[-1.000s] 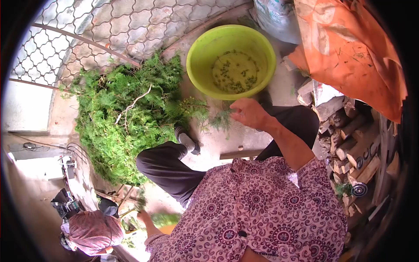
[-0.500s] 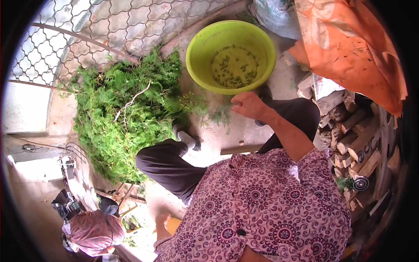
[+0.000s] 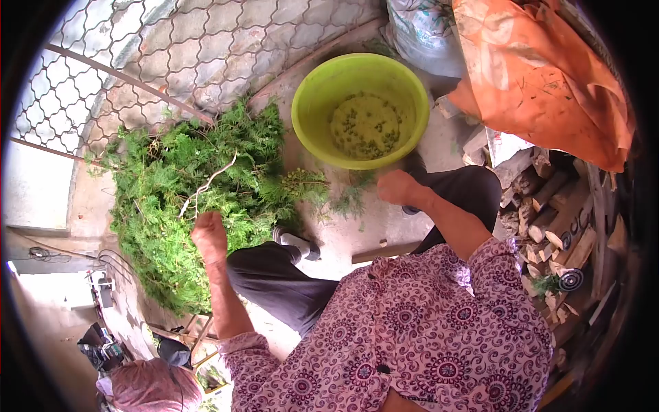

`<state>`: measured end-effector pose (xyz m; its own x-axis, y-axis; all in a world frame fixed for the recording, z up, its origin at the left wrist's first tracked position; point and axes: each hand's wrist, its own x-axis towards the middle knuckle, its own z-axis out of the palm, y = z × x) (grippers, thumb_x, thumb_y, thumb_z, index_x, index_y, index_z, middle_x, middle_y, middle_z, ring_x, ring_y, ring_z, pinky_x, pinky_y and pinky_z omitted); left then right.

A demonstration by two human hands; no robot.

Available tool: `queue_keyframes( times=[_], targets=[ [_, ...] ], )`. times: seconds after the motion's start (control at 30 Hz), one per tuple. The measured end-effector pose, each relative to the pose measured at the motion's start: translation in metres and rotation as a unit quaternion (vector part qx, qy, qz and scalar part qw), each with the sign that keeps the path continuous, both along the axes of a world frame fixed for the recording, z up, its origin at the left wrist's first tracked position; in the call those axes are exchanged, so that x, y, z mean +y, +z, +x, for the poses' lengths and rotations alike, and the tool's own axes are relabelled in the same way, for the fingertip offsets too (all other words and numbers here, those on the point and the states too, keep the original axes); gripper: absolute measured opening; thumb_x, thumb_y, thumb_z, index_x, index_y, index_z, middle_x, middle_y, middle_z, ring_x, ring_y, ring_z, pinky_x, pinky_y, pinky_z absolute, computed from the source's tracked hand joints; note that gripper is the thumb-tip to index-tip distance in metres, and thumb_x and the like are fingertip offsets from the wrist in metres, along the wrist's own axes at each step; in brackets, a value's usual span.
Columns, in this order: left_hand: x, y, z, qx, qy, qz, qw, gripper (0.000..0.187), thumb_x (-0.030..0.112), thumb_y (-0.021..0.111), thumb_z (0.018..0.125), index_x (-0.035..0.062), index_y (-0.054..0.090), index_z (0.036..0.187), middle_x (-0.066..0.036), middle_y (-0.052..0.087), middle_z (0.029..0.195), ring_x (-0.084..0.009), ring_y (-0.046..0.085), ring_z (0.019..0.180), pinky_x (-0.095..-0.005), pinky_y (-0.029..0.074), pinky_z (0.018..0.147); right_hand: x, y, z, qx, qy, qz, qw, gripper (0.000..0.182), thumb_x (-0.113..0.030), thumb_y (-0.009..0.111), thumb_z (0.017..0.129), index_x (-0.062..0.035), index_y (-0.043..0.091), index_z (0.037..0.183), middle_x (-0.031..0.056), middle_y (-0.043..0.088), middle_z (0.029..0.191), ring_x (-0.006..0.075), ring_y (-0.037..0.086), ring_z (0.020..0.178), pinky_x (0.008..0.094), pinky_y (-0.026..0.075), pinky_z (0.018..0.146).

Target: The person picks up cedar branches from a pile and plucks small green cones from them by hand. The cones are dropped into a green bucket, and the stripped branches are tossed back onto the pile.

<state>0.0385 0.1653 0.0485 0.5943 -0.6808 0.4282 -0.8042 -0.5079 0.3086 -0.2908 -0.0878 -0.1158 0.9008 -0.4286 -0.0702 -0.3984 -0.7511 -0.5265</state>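
My left hand (image 3: 209, 237) is over the near part of the pile of green, feathery conifer branches (image 3: 165, 226), its fingers curled closed. Whether it grips a sprig is hidden. My right hand (image 3: 398, 187) is also closed, between my knees and just below the near rim of the yellow-green plastic tub (image 3: 302, 141). I cannot make out anything in its fingers. Small round green cones (image 3: 364, 130) lie scattered on the tub's bottom. Left of my right hand, a loose green sprig (image 3: 350, 199) lies on the floor, near a cone-bearing branch (image 3: 305, 184) at the pile's edge.
Stacked firewood (image 3: 549, 206) stands on the right under an orange sheet (image 3: 542, 75). A white sack (image 3: 425, 38) is behind the tub. A wire mesh (image 3: 206, 55) borders the far side. Another person (image 3: 151, 388) is at lower left.
My left hand has come up from the lower left to the branch pile. My right hand has shifted slightly right and down. The camera view has tilted a little.
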Motion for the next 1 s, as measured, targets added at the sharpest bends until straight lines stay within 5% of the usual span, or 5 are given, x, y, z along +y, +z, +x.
queue_keyframes(
  times=[0.13, 0.4, 0.47, 0.77, 1.0],
  targets=[
    [-0.055, -0.014, -0.015, 0.104, -0.078, -0.041, 0.991, 0.017, 0.006, 0.060, 0.077, 0.0056, 0.056, 0.061, -0.004, 0.056, 0.058, -0.0114, 0.052, 0.051, -0.0265, 0.045, 0.047, 0.010, -0.020, 0.018, 0.095, 0.043, 0.016, 0.994, 0.023, -0.021, 0.056, 0.067, -0.0004, 0.062, 0.073, 0.0197, 0.059, 0.077, 0.0365, 0.056, 0.075, 0.0439, 0.045, 0.068],
    [-0.091, -0.061, -0.012, 0.058, -0.158, 0.060, 0.984, 0.013, 0.014, 0.065, 0.071, 0.0036, 0.056, 0.072, -0.012, 0.058, 0.081, -0.0316, 0.058, 0.069, -0.0382, 0.048, 0.060, 0.007, -0.061, 0.100, 0.186, 0.062, 0.066, 0.978, 0.020, -0.014, 0.055, 0.063, 0.0041, 0.062, 0.070, 0.0227, 0.059, 0.073, 0.0375, 0.058, 0.074, 0.0437, 0.047, 0.065],
    [-0.084, -0.067, -0.006, 0.070, -0.125, 0.188, 0.972, 0.015, 0.015, 0.065, 0.070, 0.0036, 0.056, 0.076, -0.015, 0.057, 0.088, -0.0326, 0.058, 0.075, -0.0405, 0.047, 0.063, 0.009, -0.081, 0.124, 0.240, 0.073, 0.112, 0.961, 0.027, -0.025, 0.058, 0.067, 0.0002, 0.061, 0.078, 0.0201, 0.060, 0.084, 0.0365, 0.057, 0.082, 0.0443, 0.046, 0.071],
    [-0.084, -0.028, -0.005, 0.080, -0.142, 0.111, 0.980, 0.023, 0.013, 0.066, 0.069, 0.0010, 0.056, 0.085, -0.015, 0.056, 0.091, -0.0331, 0.056, 0.076, -0.0390, 0.046, 0.064, 0.032, -0.151, 0.194, 0.268, 0.026, 0.155, 0.951, 0.045, -0.027, 0.057, 0.073, -0.0079, 0.052, 0.113, 0.0237, 0.043, 0.118, 0.0377, 0.043, 0.109, 0.0449, 0.040, 0.086],
    [-0.071, -0.024, 0.000, 0.101, -0.103, 0.124, 0.982, 0.027, 0.013, 0.067, 0.070, 0.0001, 0.058, 0.091, -0.018, 0.058, 0.096, -0.0339, 0.058, 0.082, -0.0368, 0.048, 0.068, 0.045, -0.196, 0.231, 0.279, -0.019, 0.113, 0.953, 0.043, -0.027, 0.061, 0.074, -0.0152, 0.053, 0.114, 0.0222, 0.035, 0.124, 0.0378, 0.036, 0.115, 0.0461, 0.038, 0.089]
  ],
)
